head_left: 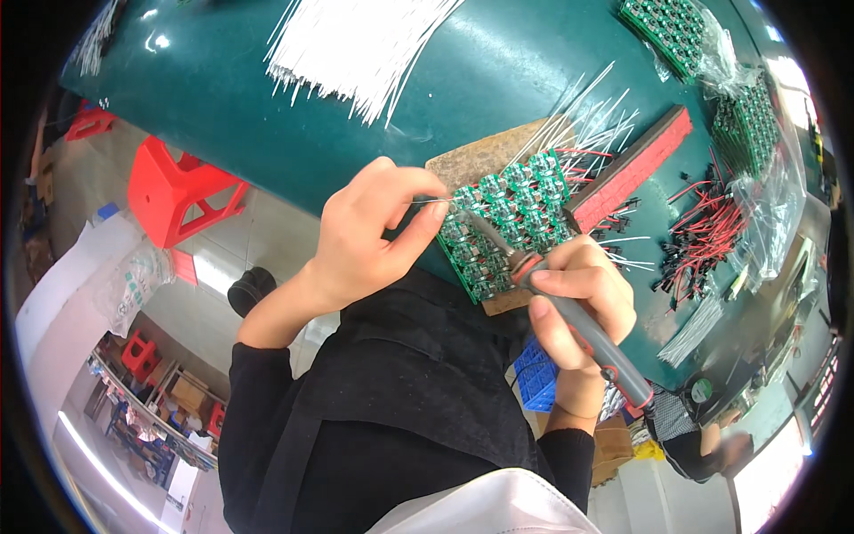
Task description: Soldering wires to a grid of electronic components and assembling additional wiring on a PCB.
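Observation:
My right hand (583, 289) is wrapped round the grey and red handle of a soldering iron (614, 360). Its metal tip points up and left, over the upper left part of a green circuit board panel (480, 267). My left hand (369, 231) is closed in a pinch by the panel's upper left edge, with a thin wire (425, 200) between thumb and forefinger. Whether tip and wire touch is too small to tell. Beneath the panel lies a brown board (471, 158). Several white wires (583, 129) lie across the far side of the panel.
A red-faced bar (632, 169) lies right of the panel, by a pile of red and black wires (707, 231). More green panels (667, 36) in clear plastic are at far right. A white wire bundle (356, 49) spreads across the far green table (205, 98). A red stool (173, 191) stands left.

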Demonstrator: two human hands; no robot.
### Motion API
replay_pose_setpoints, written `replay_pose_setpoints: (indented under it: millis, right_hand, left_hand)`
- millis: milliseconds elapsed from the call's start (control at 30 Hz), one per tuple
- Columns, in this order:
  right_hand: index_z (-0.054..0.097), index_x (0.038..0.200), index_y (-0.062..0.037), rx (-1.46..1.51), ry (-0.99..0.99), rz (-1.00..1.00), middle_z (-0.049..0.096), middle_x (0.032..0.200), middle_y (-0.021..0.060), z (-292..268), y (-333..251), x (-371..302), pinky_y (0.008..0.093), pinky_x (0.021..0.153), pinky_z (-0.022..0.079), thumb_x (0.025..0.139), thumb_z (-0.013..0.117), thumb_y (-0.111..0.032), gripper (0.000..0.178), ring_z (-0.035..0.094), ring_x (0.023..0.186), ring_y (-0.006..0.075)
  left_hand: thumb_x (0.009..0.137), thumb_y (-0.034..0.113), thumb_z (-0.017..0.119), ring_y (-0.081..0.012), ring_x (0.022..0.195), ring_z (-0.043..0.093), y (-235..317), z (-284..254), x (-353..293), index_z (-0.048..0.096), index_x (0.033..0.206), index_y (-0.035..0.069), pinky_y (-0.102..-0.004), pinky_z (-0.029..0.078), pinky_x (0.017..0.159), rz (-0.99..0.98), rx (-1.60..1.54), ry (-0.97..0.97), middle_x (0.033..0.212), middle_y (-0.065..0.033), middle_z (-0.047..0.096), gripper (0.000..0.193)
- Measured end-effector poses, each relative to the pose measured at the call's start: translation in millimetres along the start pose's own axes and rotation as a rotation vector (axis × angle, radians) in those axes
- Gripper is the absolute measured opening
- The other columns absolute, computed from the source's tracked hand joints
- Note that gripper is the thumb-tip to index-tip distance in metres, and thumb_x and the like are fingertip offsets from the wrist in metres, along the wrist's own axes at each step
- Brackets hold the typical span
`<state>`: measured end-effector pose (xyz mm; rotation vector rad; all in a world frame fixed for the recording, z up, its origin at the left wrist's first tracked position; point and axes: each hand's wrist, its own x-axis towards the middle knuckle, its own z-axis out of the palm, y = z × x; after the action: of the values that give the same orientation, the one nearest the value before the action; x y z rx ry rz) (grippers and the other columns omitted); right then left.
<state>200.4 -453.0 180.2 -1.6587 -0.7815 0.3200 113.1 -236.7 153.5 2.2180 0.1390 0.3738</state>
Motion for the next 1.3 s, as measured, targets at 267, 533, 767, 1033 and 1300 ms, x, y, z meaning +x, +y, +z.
replay_pose_setpoints:
  millis: [267,533,767,1033,1300]
  right_hand:
    - [0.066,0.086,0.0004,0.017,0.024,0.039,0.059,0.070,0.0088,-17.5,2.0,2.7,0.0324,0.060,0.045,0.069,0.071,-0.002,0.018,0.056,0.063,0.0219]
    - [0.065,0.084,0.0002,-0.026,-0.028,0.038,0.060,0.070,0.0092,-13.9,2.7,9.8,0.0325,0.060,0.046,0.067,0.070,-0.001,0.018,0.058,0.064,0.0232]
    - [0.065,0.083,0.0006,-0.020,-0.018,0.012,0.058,0.068,0.0088,-14.7,5.3,8.7,0.0338,0.059,0.046,0.066,0.070,-0.001,0.017,0.057,0.061,0.0232]
    - [0.065,0.085,0.0032,0.041,0.063,0.009,0.058,0.069,0.0100,-32.0,6.0,6.5,0.0329,0.059,0.045,0.067,0.069,0.000,0.019,0.055,0.062,0.0217]
    - [0.065,0.085,0.0025,0.009,0.041,-0.001,0.061,0.072,0.0108,-31.7,12.8,9.9,0.0317,0.059,0.045,0.066,0.069,0.001,0.020,0.057,0.062,0.0222]
  left_hand:
    - [0.076,0.001,0.074,-0.0128,0.053,0.048,-2.8,15.2,5.2,0.063,0.081,0.010,-0.0284,0.037,0.047,0.006,-0.069,-0.016,0.070,-0.0007,0.048,0.014]
    - [0.074,0.003,0.075,-0.0140,0.051,0.050,-3.4,18.8,7.7,0.065,0.081,0.011,-0.0294,0.039,0.048,0.011,-0.023,-0.045,0.066,0.0006,0.049,0.015]
    - [0.075,0.003,0.076,-0.0135,0.051,0.050,-0.8,17.7,8.6,0.066,0.083,0.011,-0.0285,0.038,0.046,0.059,0.030,-0.041,0.067,0.0002,0.052,0.015]
    - [0.080,0.000,0.072,-0.0121,0.054,0.046,6.1,20.4,16.2,0.061,0.088,0.006,-0.0277,0.039,0.048,-0.051,-0.210,0.021,0.075,-0.0022,0.053,0.015]
    - [0.080,0.002,0.073,-0.0180,0.058,0.052,-2.2,37.1,17.3,0.060,0.088,0.007,-0.0311,0.043,0.053,0.112,-0.024,-0.026,0.075,-0.0043,0.054,0.016]
